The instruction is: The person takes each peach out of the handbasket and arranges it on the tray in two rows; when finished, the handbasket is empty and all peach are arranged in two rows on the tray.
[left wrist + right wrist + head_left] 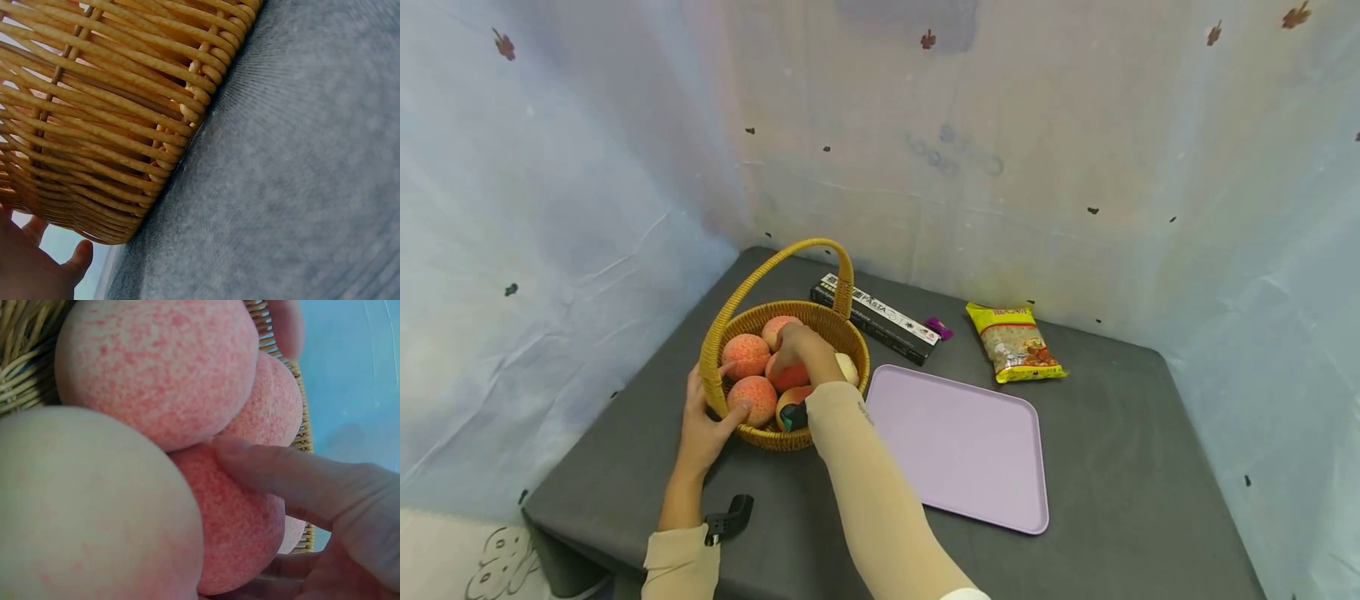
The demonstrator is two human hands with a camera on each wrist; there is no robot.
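Note:
A wicker basket (853, 337) with a tall arched handle stands at the table's left, holding several pink and pale peaches. My right hand (805, 354) reaches inside it and grips a deep pink peach (231, 525), thumb on top and fingers around its far side. A speckled peach (159, 369) and a pale peach (94, 506) press close around it. My left hand (702, 429) holds the basket's left side near the handle's base, its thumb over the rim beside another speckled peach (751, 400). In the left wrist view, the woven side fills the upper left.
Right of the basket lies a lilac tray (958, 446). Behind are a long black pasta box (880, 321), a small purple packet (938, 327) and a yellow food bag (1015, 342). Patterned sheeting (962, 167) rises behind the grey-covered table (1120, 467).

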